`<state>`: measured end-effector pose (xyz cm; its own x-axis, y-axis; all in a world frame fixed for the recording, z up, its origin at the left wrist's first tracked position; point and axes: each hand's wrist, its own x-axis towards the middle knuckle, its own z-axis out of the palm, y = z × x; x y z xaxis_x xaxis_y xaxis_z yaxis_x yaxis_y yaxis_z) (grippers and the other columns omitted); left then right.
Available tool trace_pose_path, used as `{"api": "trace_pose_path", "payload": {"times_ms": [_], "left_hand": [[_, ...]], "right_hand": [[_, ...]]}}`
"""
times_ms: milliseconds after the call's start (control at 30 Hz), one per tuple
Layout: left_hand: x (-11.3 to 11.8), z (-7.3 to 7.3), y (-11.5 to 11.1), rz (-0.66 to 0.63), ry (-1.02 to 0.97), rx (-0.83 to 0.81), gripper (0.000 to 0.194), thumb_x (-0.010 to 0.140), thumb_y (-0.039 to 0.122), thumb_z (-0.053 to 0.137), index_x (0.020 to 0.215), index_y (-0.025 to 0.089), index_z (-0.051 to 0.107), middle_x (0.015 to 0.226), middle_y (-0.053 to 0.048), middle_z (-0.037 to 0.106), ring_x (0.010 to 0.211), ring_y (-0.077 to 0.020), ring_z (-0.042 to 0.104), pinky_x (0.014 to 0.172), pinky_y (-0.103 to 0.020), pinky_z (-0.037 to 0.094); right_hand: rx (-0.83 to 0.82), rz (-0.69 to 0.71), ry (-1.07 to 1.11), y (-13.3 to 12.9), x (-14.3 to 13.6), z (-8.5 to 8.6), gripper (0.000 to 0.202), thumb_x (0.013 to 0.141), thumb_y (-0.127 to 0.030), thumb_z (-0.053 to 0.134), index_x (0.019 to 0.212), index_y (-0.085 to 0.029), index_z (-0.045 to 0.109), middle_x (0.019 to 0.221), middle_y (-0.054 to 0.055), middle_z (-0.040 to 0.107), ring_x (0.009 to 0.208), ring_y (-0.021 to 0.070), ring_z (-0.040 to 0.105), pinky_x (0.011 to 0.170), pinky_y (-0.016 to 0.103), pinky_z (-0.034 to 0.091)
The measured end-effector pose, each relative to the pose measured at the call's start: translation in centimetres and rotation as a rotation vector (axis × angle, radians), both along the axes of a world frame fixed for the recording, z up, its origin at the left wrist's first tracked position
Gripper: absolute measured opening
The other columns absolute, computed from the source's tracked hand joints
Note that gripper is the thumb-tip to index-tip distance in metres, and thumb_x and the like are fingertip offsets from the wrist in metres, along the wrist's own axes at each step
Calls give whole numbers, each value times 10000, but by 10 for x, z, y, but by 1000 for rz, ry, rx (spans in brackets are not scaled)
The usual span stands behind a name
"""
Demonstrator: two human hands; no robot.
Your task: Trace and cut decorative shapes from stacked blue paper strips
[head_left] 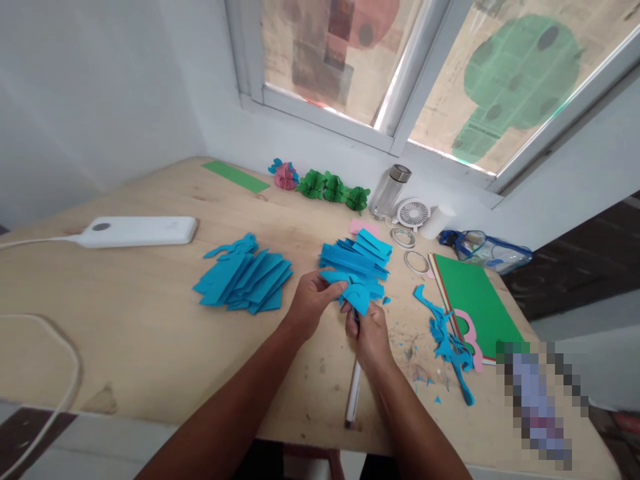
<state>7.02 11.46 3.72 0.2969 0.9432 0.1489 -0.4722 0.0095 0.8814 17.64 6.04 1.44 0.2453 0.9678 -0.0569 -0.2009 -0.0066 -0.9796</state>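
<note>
My left hand (313, 303) pinches a folded piece of blue paper (357, 297) with its thumb on top. A curved slit shows in this paper. My right hand (373, 333) is closed just under the paper's right side, around what appears to be a pair of scissors, mostly hidden by the fingers and paper. Just beyond the hands lies a stack of blue paper strips (353, 259). To the left is a fanned pile of folded blue paper (245, 280). A white pen (353, 393) lies below my right hand. Blue paper offcuts (445, 337) are heaped to the right.
A white power strip (140, 231) with a cable lies at left. Along the back stand green paper ornaments (333, 189), a pink one (286, 175), a glass bottle (390, 193) and a small fan (413, 212). Tape rolls (416, 262) and green sheets (480, 293) are at right.
</note>
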Motion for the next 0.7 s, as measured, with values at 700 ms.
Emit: {"api": "trace_pose_path", "payload": {"times_ms": [700], "left_hand": [[-10, 3, 5, -56, 101, -18, 233, 663, 316, 692, 556, 173, 543, 520, 18, 562, 495, -131, 510, 533, -271, 421]], "right_hand": [[-29, 24, -153, -2, 3, 4, 387, 789, -509, 553, 580, -184, 582, 365, -75, 381, 359, 73, 285, 402, 224, 203]]}}
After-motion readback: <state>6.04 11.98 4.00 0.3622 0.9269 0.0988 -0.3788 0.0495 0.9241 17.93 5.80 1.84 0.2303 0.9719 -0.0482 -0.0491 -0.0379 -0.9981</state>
